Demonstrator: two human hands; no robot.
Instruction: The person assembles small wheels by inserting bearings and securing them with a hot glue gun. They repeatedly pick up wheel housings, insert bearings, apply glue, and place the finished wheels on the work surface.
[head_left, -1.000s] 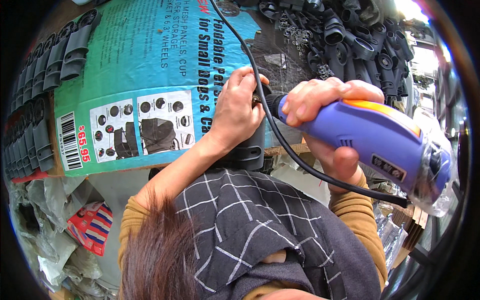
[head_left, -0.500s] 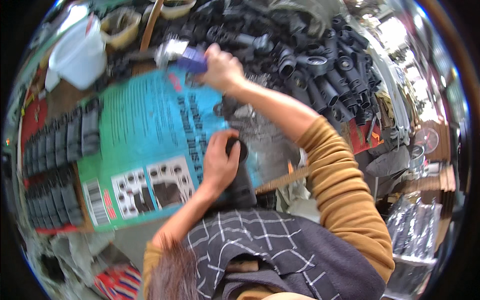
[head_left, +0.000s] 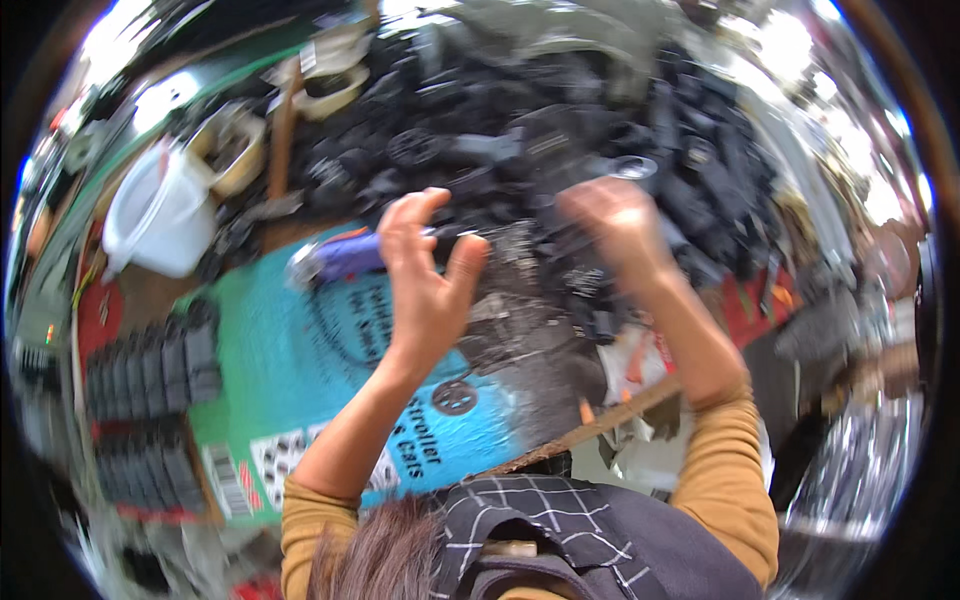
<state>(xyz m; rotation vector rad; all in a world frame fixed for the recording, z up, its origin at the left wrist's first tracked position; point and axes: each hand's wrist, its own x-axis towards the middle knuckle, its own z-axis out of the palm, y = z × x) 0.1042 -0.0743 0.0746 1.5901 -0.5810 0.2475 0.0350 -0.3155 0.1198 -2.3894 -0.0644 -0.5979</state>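
My left hand [head_left: 425,275] is raised over the cardboard sheet, its thumb and fingers spread apart. Right behind it lies a purple hand tool [head_left: 350,256] with a shiny, pale end and a dark cord trailing from it. A black piece shows by the left thumb; whether it belongs to the tool I cannot tell. My right hand [head_left: 618,225] is over the near side of a heap of black plastic parts [head_left: 690,190]. Motion smears its fingers, so whether they hold anything does not show. Under my left arm spreads the blue-green printed cardboard sheet [head_left: 260,370].
Black moulded parts stand in two rows [head_left: 155,370] along the left side. Behind them are a white bucket [head_left: 160,215] and a cream tub [head_left: 228,150]. A wooden handle [head_left: 284,135] stands upright near the heap. The table's wooden edge [head_left: 590,425] runs close to my body.
My right hand has let go of the purple tool and moved right to the heap. My left hand has left the black tubular part and moved up; that part no longer shows at the front.
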